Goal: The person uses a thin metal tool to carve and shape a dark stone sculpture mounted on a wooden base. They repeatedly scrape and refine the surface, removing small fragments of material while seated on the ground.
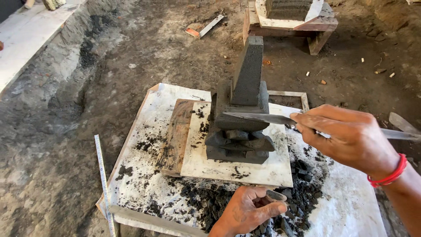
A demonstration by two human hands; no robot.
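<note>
The work lay on a dirt floor (pixel 66 145) strewn with dark dust, where a pale board (pixel 351 206) carried a smaller white slab (pixel 237 164) propped on a wooden block (pixel 175 136). On that slab stood the dark grey carving (pixel 241 118), just ahead of the right hand's fingers (pixel 315 123): a stepped base, a squared middle block and a tall tapered top were already cut out, though the faces looked rough and the steps uneven, so shaping seemed well advanced and finishing still to come. The right hand (pixel 351 138) was clenched on a long metal blade (pixel 258 117), whose tip lay flat against the middle block. The left hand (pixel 247 210) rested low on the board, its fingers curled loosely on a small dark piece among the black chips (pixel 302 184); whether it truly gripped the piece could not be told. The heap of chips beside and beyond those fingers suggested much material had been pared away. A measuring tape (pixel 103 180) lay well off to the left, and a wooden stand (pixel 291 22) with another grey block stood far beyond the carving.
</note>
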